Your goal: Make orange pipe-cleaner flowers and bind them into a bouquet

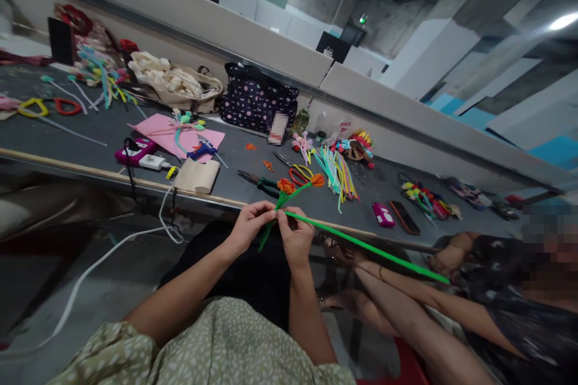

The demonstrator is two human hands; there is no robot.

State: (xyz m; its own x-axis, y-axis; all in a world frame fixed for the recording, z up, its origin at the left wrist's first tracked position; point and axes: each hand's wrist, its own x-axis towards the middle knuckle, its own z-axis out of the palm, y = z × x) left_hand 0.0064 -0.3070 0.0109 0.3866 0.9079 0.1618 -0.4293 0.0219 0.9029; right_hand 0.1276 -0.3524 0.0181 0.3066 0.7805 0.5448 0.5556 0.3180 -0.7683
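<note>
Between my two hands is a pipe-cleaner flower bunch (286, 186) with orange heads on green stems. My left hand (253, 222) pinches its stems, whose lower ends stick out below the fingers. My right hand (295, 234) is closed on a long green pipe cleaner (370, 245) where it meets the stems; its free end stretches far to the right. Just beyond my hands lie pliers (259, 181) with dark green handles and scissors (298, 173) with orange and yellow handles. The fingertips hide the joint itself.
Loose pipe cleaners (338, 174) lie behind my right hand. On the left are a blue glue gun (203, 148), pink paper (158, 132), a beige roll (197, 176) and a white cable (103, 258) hanging off the edge. A person (497, 289) sits close at right, near a phone (404, 217).
</note>
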